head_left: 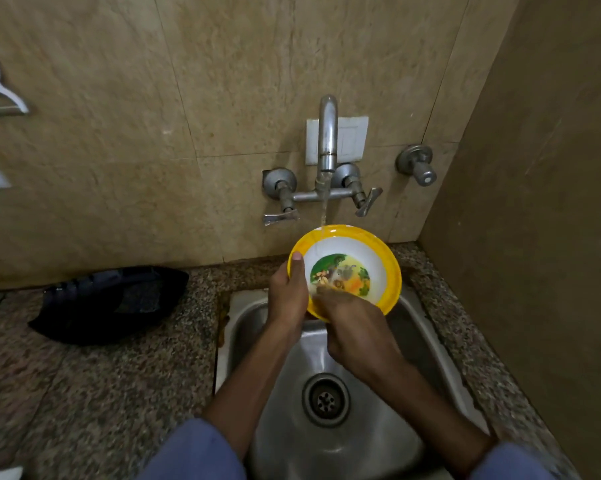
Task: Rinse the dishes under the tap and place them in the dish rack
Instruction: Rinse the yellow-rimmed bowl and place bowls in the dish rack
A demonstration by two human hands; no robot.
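So that the stream from the tap (328, 140) lands inside, my left hand (287, 292) clamps the tilted yellow bowl (378, 258) mid-frame above the sink (389, 427) while my right hand's (356, 332) loosely curled fingers rub inside it, grasping nothing.

A dark bag (108, 303) lies on the speckled stone counter (101, 386), left of the basin. A white switch plate (351, 140) sits on the beige tiled wall (119, 133).
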